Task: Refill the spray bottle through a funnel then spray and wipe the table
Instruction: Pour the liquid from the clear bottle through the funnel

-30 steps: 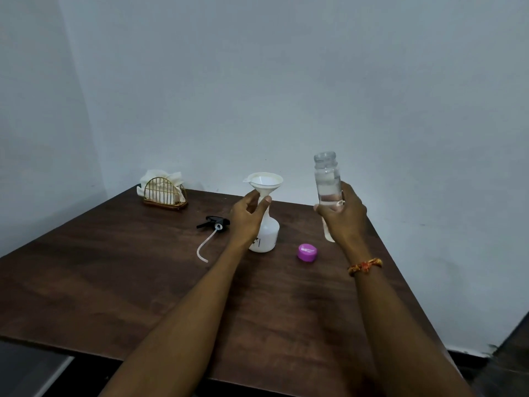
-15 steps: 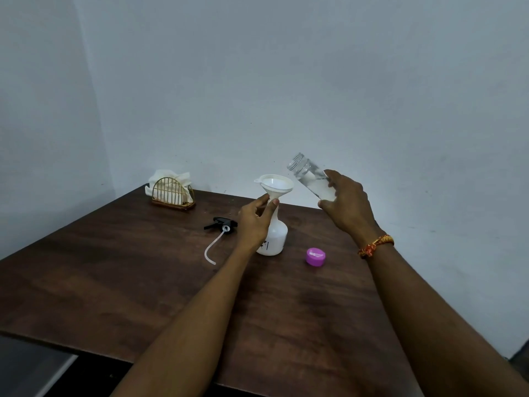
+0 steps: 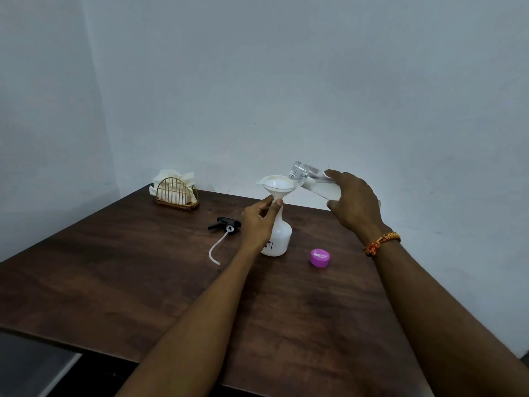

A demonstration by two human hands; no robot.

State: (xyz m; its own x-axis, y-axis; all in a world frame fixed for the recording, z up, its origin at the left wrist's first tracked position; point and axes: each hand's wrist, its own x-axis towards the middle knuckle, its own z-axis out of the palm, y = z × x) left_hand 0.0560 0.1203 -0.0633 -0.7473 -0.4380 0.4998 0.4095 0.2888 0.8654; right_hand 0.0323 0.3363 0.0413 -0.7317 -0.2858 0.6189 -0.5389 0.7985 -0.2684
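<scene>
A white spray bottle (image 3: 279, 237) stands uncapped on the dark wooden table (image 3: 143, 282), with a white funnel (image 3: 276, 184) seated in its neck. My left hand (image 3: 259, 222) pinches the bottle's neck just under the funnel. My right hand (image 3: 353, 203) grips a clear water bottle (image 3: 310, 181), tilted steeply with its open mouth at the funnel's right rim. The black trigger head (image 3: 224, 224) with its white dip tube lies on the table to the left of the spray bottle.
A pink bottle cap (image 3: 319, 257) lies to the right of the spray bottle. A gold wire holder with white napkins (image 3: 176, 191) stands at the table's back left corner. Walls border the table at the back and left.
My right hand has tipped the water bottle from upright to a steep lean and carried its mouth left to the funnel's rim. My left hand has stayed on the spray bottle's neck.
</scene>
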